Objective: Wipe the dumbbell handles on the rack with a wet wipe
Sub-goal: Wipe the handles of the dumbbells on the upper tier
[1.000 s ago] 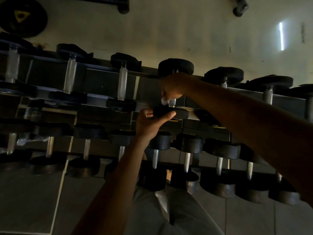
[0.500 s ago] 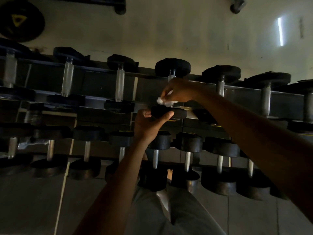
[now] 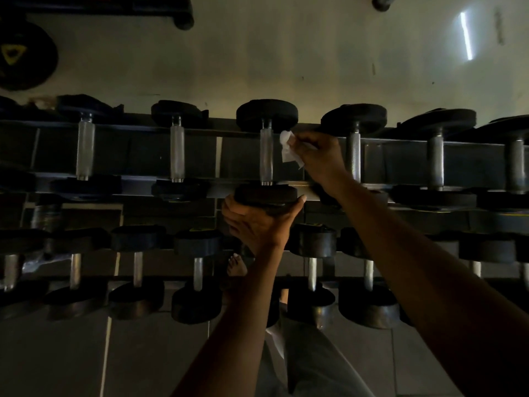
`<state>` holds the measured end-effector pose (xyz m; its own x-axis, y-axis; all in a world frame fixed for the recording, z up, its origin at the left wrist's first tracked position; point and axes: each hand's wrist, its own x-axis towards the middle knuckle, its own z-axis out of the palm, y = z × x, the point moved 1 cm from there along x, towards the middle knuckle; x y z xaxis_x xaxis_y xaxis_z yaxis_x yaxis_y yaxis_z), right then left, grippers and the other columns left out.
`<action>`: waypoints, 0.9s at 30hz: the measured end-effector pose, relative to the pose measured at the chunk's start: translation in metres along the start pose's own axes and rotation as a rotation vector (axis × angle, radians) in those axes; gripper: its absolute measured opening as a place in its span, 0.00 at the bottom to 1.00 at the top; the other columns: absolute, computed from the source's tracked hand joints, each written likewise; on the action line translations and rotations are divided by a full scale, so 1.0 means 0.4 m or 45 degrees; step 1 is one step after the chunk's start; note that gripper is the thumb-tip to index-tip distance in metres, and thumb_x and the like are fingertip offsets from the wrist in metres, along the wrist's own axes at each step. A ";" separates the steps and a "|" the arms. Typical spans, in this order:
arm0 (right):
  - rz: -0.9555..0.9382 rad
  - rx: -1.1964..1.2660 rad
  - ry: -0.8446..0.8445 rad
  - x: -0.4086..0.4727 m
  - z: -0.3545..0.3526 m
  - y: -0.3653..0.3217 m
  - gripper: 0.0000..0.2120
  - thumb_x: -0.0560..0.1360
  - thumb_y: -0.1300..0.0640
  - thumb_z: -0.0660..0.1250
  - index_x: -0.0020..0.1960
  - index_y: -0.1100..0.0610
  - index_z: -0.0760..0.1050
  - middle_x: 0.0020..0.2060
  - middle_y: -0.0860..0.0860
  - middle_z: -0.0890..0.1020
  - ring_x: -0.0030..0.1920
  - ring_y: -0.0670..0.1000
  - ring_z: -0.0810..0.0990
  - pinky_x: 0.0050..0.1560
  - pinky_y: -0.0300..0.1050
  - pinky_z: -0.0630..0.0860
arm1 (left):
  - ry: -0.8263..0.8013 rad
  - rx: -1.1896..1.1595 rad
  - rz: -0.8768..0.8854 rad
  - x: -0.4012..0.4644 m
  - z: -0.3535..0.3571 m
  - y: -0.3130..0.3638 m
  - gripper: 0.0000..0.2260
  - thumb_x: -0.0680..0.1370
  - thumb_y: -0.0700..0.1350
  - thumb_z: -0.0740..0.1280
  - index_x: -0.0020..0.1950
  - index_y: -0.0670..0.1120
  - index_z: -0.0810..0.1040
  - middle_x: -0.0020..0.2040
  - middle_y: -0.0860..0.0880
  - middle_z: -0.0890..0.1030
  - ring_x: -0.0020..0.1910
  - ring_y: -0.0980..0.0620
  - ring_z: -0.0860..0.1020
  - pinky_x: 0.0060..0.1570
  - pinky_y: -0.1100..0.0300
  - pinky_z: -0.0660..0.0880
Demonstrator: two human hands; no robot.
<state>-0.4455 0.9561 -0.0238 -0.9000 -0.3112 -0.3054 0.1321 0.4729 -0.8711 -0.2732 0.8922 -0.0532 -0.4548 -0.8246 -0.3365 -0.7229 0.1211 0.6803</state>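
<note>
Black-ended dumbbell with knurled steel handle (image 3: pixel 266 159): upper tier of dark metal two-tier rack (image 3: pixel 400 156); left hand (image 3: pixel 257 222) cups its near end, fingers curled around the rim; right hand (image 3: pixel 317 159) pinches crumpled white wet wipe (image 3: pixel 287 150) just beside the handle; further dumbbells on both tiers.

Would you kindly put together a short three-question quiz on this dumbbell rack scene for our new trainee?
1. True or false: the right hand pinches a white wet wipe.
2. The left hand grips which part of the centre dumbbell? A) the knurled handle B) the near weight head C) the far weight head
3. Fill in: the wipe lies just to the ____ of that handle in the picture.

Key: 1 true; 2 B; 3 right
</note>
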 end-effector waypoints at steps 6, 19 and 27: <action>-0.078 -0.096 -0.017 0.012 -0.012 -0.004 0.06 0.81 0.52 0.69 0.54 0.51 0.84 0.47 0.40 0.83 0.51 0.40 0.83 0.56 0.44 0.81 | 0.136 -0.049 0.027 0.008 0.007 -0.013 0.64 0.51 0.78 0.79 0.79 0.48 0.61 0.74 0.48 0.70 0.72 0.44 0.72 0.72 0.36 0.70; -0.076 -0.163 -0.085 0.028 -0.006 0.016 0.09 0.81 0.51 0.69 0.58 0.52 0.83 0.46 0.38 0.82 0.47 0.33 0.81 0.45 0.28 0.75 | 0.206 -0.370 0.070 0.009 -0.030 -0.018 0.56 0.55 0.66 0.88 0.76 0.48 0.70 0.69 0.50 0.77 0.65 0.54 0.77 0.60 0.59 0.79; -0.102 -0.185 -0.064 0.046 -0.014 0.022 0.09 0.81 0.51 0.69 0.58 0.53 0.83 0.47 0.40 0.82 0.47 0.34 0.81 0.47 0.31 0.76 | 0.070 -0.465 0.015 0.034 -0.069 -0.030 0.53 0.54 0.69 0.85 0.74 0.55 0.70 0.70 0.57 0.77 0.68 0.56 0.77 0.67 0.50 0.79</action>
<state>-0.4630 0.9591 -0.0349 -0.8828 -0.3917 -0.2592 -0.0038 0.5578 -0.8300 -0.2564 0.8641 -0.0479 -0.4263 -0.8539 -0.2984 -0.4801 -0.0660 0.8747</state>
